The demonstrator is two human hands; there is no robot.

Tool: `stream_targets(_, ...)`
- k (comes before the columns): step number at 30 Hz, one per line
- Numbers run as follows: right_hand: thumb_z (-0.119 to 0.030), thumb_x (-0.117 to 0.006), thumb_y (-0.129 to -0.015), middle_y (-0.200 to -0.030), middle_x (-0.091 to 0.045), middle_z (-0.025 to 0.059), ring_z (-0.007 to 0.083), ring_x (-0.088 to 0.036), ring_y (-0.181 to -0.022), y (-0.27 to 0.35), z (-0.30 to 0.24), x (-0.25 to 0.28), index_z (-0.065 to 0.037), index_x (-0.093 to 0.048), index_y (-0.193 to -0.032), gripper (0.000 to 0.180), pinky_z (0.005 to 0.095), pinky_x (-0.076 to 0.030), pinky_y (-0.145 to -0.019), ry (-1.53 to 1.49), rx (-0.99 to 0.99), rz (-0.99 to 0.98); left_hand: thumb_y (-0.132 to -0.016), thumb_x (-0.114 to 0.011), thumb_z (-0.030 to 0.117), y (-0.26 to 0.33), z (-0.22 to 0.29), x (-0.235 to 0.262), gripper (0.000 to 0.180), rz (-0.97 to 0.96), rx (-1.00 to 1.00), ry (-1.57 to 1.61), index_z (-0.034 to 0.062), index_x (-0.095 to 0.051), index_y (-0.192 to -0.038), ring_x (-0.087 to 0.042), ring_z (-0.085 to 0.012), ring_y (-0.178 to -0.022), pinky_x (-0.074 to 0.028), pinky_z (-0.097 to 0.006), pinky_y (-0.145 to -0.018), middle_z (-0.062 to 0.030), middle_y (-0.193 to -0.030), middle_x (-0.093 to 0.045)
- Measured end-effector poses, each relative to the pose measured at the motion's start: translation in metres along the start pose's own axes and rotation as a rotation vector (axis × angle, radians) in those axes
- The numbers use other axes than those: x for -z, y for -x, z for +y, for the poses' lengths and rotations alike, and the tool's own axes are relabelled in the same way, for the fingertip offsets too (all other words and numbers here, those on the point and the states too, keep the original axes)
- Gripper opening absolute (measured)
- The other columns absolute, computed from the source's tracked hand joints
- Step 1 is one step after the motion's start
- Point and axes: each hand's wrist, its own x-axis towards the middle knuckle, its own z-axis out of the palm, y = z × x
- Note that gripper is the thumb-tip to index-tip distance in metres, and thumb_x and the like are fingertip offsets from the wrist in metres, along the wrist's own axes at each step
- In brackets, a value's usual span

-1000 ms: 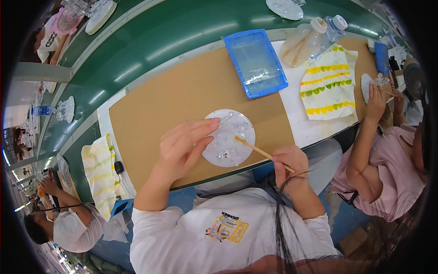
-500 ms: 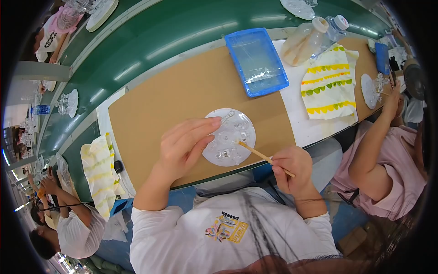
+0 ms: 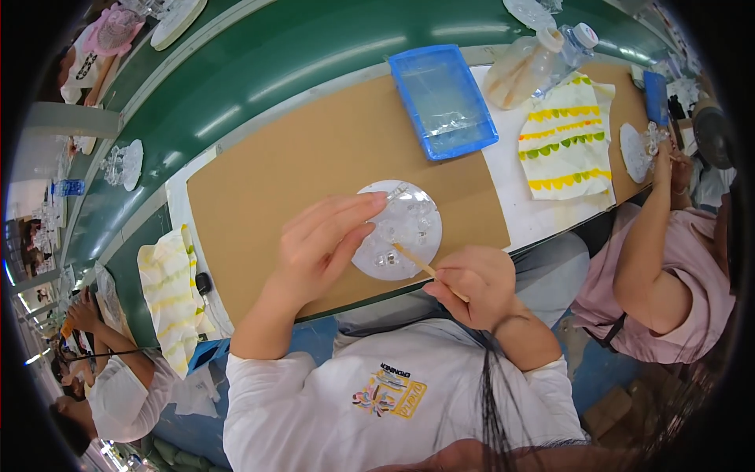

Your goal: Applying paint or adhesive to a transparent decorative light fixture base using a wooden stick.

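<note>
My left hand (image 3: 318, 240) is closed, thumb and fingers pinched around one end of a small clear rod-like piece (image 3: 399, 190). It hovers over the left edge of a white round disc (image 3: 397, 273). Several small clear pieces (image 3: 422, 208) lie on the disc; their exact shapes cannot be made out. My right hand (image 3: 476, 287), at the disc's near right, grips a thin wooden stick (image 3: 413, 258). The stick's tip points at the middle of the disc, close to the clear pieces; whether it touches one is unclear.
Brown board (image 3: 267, 212) lies under the disc. Beyond it sits a blue tray (image 3: 425, 141); to its right are plastic bottles (image 3: 519, 75) and a patterned cloth (image 3: 566, 141). Another cloth (image 3: 169, 299) lies left. A green surface (image 3: 314, 75) runs behind. A co-worker (image 3: 657, 283) sits at right.
My right hand has moved left and slightly inward, bringing the stick's tip left over the disc. My left hand has barely shifted. The co-worker's hands at right have moved.
</note>
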Motion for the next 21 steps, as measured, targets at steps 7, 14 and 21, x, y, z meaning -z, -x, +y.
stream_targets(7,-0.005,-0.073,-0.076,-0.074,-0.062,0.0089,0.0265,-0.060,-0.062,-0.010,-0.006,-0.009,-0.005,-0.058,-0.085,0.018,0.0335,-0.047,-0.055,0.022,-0.079,-0.035,-0.085,-0.052,-0.009,0.002,-0.010,-0.004,0.035,-0.134,0.161,0.396,0.0005,-0.059,-0.118,-0.058,-0.0333,-0.115,-0.046,-0.041,-0.097,-0.0184,-0.120,-0.062)
stream_targets(14,-0.001,-0.066,-0.081,-0.077,-0.062,0.0117,0.0273,-0.058,-0.064,-0.028,-0.035,0.001,-0.002,-0.064,-0.090,0.010,0.0316,-0.045,-0.060,-0.026,-0.312,-0.103,-0.089,-0.052,-0.005,0.007,-0.018,-0.006,0.032,-0.080,0.188,0.567,0.0052,-0.061,-0.118,-0.060,-0.0276,-0.112,-0.047,-0.035,-0.094,-0.0106,-0.119,-0.064)
stream_targets(21,-0.001,-0.071,-0.076,-0.078,-0.065,0.0113,0.0264,-0.062,-0.068,-0.017,-0.041,-0.011,-0.003,-0.064,-0.086,0.012,0.0315,-0.048,-0.060,0.135,-0.187,-0.076,-0.088,-0.049,-0.007,0.006,-0.016,-0.004,0.030,-0.093,0.181,0.527,0.0007,-0.062,-0.115,-0.057,-0.0299,-0.117,-0.045,-0.039,-0.099,-0.0138,-0.118,-0.064)
